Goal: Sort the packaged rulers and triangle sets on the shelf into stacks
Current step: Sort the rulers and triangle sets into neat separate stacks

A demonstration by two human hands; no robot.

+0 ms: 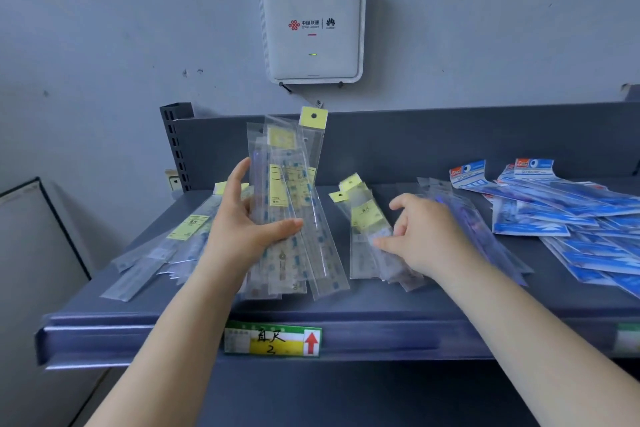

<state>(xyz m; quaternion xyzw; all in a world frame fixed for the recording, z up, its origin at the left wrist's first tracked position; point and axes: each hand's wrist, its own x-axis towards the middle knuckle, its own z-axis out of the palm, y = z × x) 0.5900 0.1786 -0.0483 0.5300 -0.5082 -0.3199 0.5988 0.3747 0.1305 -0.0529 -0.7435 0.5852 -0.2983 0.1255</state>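
The grey metal shelf [398, 302] carries everything; the blue triangle-set packs [568, 215] sprawl at its right end, clear ruler packs [166, 253] lie loose at its left end; your left hand [249, 222] grips a fanned bundle of ruler packs [294, 204] upright near the middle, thumb across the front; your right hand [422, 232], fingers curled, pinches the small ruler packs [367, 239]; square the bundle's bottom edges against the shelf before adding more; bare room lies along the front lip
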